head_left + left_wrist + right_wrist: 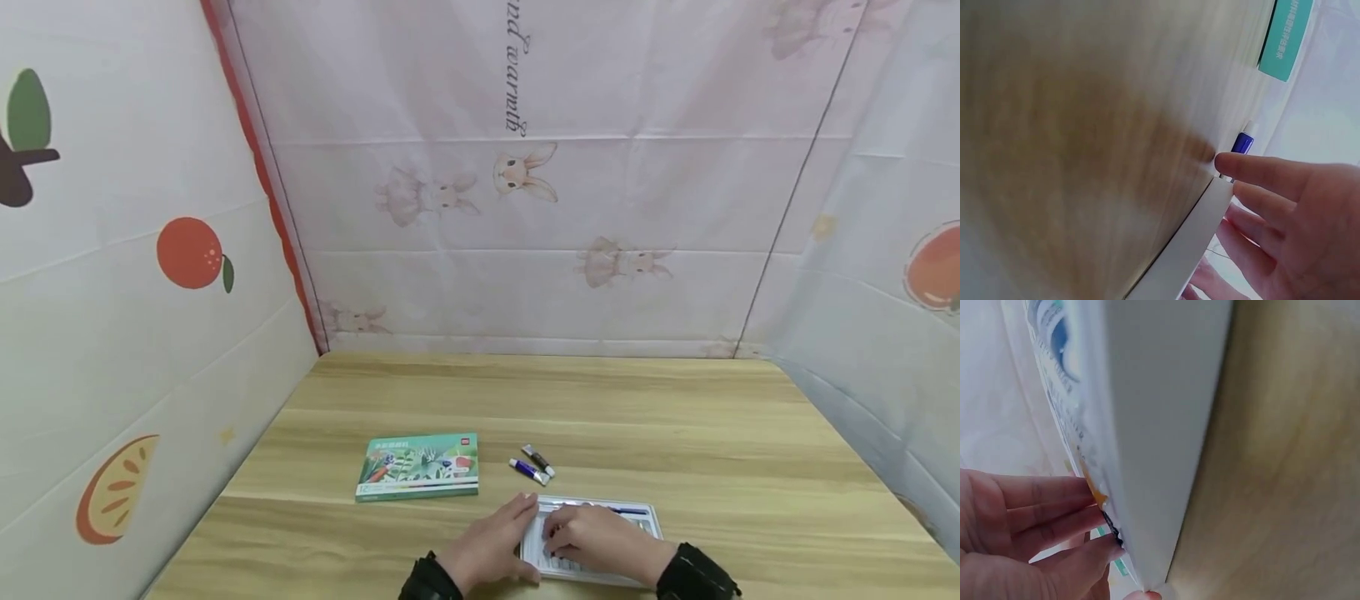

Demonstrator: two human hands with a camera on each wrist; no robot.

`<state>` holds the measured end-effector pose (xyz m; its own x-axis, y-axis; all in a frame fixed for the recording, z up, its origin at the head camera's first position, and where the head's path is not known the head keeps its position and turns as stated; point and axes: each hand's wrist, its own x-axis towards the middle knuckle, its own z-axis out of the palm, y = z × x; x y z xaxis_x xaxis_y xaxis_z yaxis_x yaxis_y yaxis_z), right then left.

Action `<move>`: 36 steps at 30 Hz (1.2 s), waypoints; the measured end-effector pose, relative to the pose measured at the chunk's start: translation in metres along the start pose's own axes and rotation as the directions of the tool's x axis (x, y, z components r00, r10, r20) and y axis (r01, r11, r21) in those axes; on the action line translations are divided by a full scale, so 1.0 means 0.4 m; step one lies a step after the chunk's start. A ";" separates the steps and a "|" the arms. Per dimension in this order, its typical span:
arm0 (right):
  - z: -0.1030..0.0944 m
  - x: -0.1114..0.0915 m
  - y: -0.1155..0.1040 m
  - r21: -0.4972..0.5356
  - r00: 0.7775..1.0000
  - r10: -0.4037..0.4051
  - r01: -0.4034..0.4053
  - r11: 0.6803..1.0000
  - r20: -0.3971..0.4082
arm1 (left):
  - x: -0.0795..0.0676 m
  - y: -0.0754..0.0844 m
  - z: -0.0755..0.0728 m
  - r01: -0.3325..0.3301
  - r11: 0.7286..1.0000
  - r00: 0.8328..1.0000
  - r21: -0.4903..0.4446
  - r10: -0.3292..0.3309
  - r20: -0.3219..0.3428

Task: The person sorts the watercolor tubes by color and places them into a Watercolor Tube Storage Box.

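Observation:
A shallow white tray (531,546) of paint tubes lies at the table's near edge. My left hand (495,540) rests along the tray's left side, and its fingers (1260,169) are extended in the left wrist view. Over the tray's left part, my right hand (592,537) reaches down with bent fingers. In the right wrist view, its thumb and fingers pinch a dark paint tube (1112,528) at the tray's top, beside an orange patch (1094,484). The palm hides part of the tray's contents in the head view.
Beyond the tray lie a blue paint tube (529,472) and a dark paint tube (537,460), close together. A green illustrated box (417,467) lies to their left. A dark, thin stick (628,511) lies along the tray's far side. Printed cloth walls (480,292) surround the wooden table (712,433).

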<state>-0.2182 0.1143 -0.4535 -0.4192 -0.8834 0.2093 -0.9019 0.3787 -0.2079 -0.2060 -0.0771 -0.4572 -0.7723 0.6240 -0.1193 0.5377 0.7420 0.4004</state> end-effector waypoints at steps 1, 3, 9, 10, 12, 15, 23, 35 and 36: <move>-0.001 0.002 0.000 -0.005 1.000 0.003 -0.003 1.000 0.002 | 0.000 -0.001 -0.001 -0.001 1.000 1.000 0.005 0.001 -0.006; -0.001 0.005 0.002 0.015 1.000 0.010 -0.010 1.000 -0.005 | 0.001 -0.004 -0.001 -0.001 1.000 1.000 0.001 0.001 -0.006; -0.005 0.020 0.034 0.110 0.988 0.122 -0.111 0.988 -0.097 | -0.009 -0.018 0.009 -0.046 0.999 0.999 -0.012 0.046 0.029; -0.006 0.028 0.045 0.103 0.982 0.155 -0.144 0.984 -0.105 | -0.011 -0.022 0.011 -0.060 0.998 0.998 -0.013 0.060 0.035; -0.011 0.048 0.069 0.067 0.971 0.220 -0.214 0.975 -0.098 | -0.012 -0.027 0.013 -0.080 0.997 0.996 -0.010 0.080 0.046; -0.013 0.084 0.111 0.014 0.956 0.290 -0.289 0.957 -0.043 | -0.010 -0.031 0.013 -0.116 0.993 0.992 0.012 0.115 0.043; 0.007 0.126 0.184 -0.084 0.945 0.327 -0.325 0.942 0.004 | -0.005 -0.021 0.005 -0.161 0.986 0.987 0.038 0.159 0.038; -0.014 0.066 0.182 -0.019 0.926 0.376 -0.376 0.926 0.013 | -0.005 -0.014 0.005 -0.083 0.997 0.996 0.006 0.082 0.046; -0.015 0.061 0.179 -0.004 0.929 0.370 -0.370 0.929 0.027 | -0.005 -0.016 0.007 -0.078 0.997 0.996 -0.002 0.078 0.048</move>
<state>-0.2935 0.1215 -0.4575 -0.7201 -0.6877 0.0917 -0.6832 0.6799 -0.2663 -0.2070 -0.0826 -0.4621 -0.7108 0.6911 -0.1310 0.5958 0.6906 0.4101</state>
